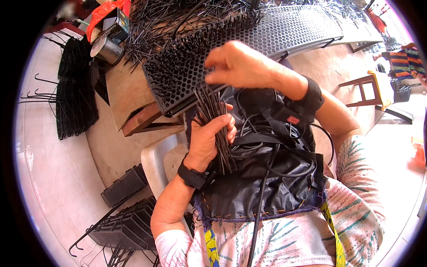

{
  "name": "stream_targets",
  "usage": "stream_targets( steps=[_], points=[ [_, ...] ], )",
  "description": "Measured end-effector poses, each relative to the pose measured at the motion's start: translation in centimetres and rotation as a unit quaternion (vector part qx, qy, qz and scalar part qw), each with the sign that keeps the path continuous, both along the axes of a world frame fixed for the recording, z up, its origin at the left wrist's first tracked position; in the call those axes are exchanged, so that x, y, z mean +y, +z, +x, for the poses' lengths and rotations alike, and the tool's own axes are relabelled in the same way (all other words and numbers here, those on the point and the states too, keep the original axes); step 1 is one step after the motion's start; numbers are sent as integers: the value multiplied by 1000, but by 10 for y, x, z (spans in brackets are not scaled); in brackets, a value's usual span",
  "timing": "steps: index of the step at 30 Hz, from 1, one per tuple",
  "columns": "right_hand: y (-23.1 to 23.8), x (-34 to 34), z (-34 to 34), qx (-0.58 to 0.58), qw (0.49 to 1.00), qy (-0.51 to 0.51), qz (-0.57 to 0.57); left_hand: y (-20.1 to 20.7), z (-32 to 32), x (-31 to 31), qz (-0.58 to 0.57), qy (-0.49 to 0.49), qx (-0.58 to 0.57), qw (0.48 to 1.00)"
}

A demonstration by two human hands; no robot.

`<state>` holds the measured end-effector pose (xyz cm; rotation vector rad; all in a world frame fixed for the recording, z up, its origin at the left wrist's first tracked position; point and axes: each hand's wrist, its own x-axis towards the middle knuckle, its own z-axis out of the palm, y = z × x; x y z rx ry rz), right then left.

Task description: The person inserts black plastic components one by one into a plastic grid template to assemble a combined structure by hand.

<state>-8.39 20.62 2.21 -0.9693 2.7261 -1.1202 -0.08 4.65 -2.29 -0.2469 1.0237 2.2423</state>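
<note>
A bundle of thin black plastic-looking rods (219, 111) is gripped in my left hand (205, 141), thumb across the front. The bundle stands nearly upright before my black apron (258, 191), its top ends close to the near edge of a long black perforated panel (298, 29). Over this panel hovers my right hand (242, 64), its fingers bent toward the left and smeared by motion; whether they hold a rod cannot be made out. Many short black pieces (173, 62) stick up from the holes on the panel's left part and along its far side.
Loose black rods (153, 22) lie heaped behind the panel on a wooden table (126, 100). A metal cup (106, 50) and a dark box (114, 26) sit at its left. Stacked black racks with hooks (75, 89) stand on the left, more (129, 224) below. A stool (371, 89) is right.
</note>
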Motion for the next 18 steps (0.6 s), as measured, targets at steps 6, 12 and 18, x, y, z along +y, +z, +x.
stream_targets(
  steps=[6, 12, 18],
  points=[
    [1, -6, 25, -208, 967, -30, -145, 0, 1, 1, -17, -23, 45, 999],
    [8, 4, 23, -261, 933, -84, -234, 1, 0, 1, -18, -27, 47, 998],
    [9, 2, 23, -266, 930, -79, -241, 2, -1, 0, -35, -24, 55, 998]
  ],
)
